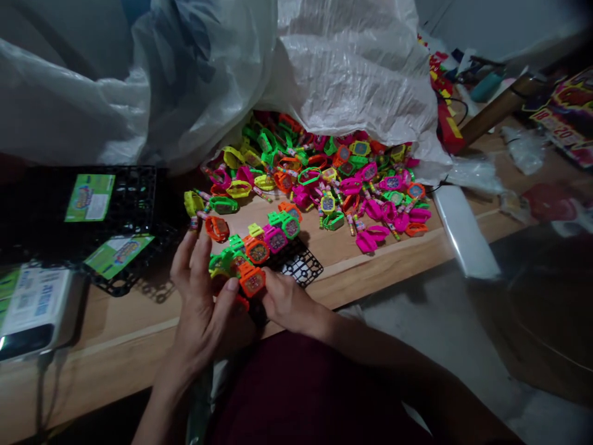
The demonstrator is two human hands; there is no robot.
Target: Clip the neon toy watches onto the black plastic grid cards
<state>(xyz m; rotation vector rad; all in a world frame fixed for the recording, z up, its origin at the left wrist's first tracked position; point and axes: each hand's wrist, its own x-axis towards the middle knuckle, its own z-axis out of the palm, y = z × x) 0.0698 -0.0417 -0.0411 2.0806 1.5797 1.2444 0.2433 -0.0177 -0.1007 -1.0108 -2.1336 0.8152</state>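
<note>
A black plastic grid tray (303,267) lies near the table's front edge, with several toy watches set on it, among them an orange one (252,279), a pink one (277,238) and a green one (290,225). My left hand (201,303) is at the tray's left end, fingers partly stretched, its thumb pressed against the orange watch. My right hand (287,303) is curled at the tray's near edge, right of the orange watch, gripping the tray. A big pile of coloured toy watches (333,179) spills from a white plastic bag (352,68) behind.
A stack of black grid trays (134,204) with green printed cards (90,196) sits at the left. A grey device with a label (34,309) is at the far left edge. Clear wrappers and printed boxes (565,111) lie at the right. The wooden table's front edge (393,253) runs diagonally.
</note>
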